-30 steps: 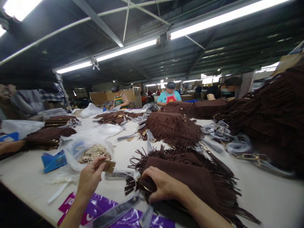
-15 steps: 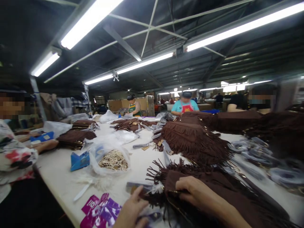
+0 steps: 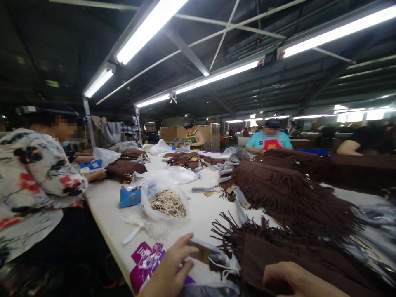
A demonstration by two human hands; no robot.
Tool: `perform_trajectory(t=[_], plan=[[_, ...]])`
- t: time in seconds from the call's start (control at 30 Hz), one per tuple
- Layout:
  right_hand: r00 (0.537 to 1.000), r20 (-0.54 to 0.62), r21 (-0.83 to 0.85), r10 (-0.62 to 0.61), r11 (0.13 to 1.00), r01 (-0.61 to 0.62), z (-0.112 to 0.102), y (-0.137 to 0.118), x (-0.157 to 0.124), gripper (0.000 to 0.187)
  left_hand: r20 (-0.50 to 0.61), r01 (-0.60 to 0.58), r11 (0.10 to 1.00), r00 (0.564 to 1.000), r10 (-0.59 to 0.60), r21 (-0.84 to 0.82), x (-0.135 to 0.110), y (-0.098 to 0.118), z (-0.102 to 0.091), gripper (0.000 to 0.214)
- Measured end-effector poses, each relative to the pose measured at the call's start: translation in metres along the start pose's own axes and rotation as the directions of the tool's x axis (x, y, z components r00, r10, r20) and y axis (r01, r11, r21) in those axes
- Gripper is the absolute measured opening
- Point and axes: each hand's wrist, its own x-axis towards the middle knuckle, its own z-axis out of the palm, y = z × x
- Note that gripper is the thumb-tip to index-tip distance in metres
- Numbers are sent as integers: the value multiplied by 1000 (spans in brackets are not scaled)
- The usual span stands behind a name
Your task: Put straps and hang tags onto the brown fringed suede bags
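Note:
A brown fringed suede bag (image 3: 278, 251) lies on the white table (image 3: 108, 206) in front of me. My right hand (image 3: 291, 280) rests on its near top edge at the bottom of the view, with the fingers curled over the suede. My left hand (image 3: 171, 268) is just left of the bag. Its thumb and fingers pinch a small tan tag (image 3: 201, 253) beside a plastic-wrapped strap (image 3: 221, 260) at the bag's corner. The lower part of both hands is cut off by the frame edge.
A person in a floral shirt (image 3: 31, 173) sits close at my left. A plastic bag of cream cords (image 3: 168, 204), a blue packet (image 3: 130, 197) and a purple packet (image 3: 145, 264) lie nearby. Piles of brown fringed bags (image 3: 287, 194) fill the right side. Other workers (image 3: 269, 138) stand at the far end.
My left hand has carried the tan tag from beside the cord bag over to the fringed bag's corner. My view has swung left, bringing the person in the floral shirt into sight.

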Motion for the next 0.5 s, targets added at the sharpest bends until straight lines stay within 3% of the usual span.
perform_trajectory(t=[0.13, 0.23, 0.33, 0.4, 0.5], plan=[[1000, 17, 0, -23, 1000, 23, -3, -1, -2, 23, -226, 157, 978, 966, -124, 135, -2, -22, -56, 30], [997, -51, -8, -59, 998, 59, -3, -11, 0, 18, -277, 227, 915, 952, -134, 335, -3, -55, -78, 40], [983, -70, 53, -169, 983, 173, -1, -33, 4, 17, -186, 226, 857, 970, -155, 463, -1, -82, -81, 58], [966, -70, 82, -249, 964, 254, 3, -53, 10, 19, -134, 215, 864, 976, -172, 456, 3, -92, -77, 53], [936, -110, 91, -335, 934, 345, 16, -80, 29, 18, -140, 227, 883, 973, -185, 410, 7, -98, -71, 39]])
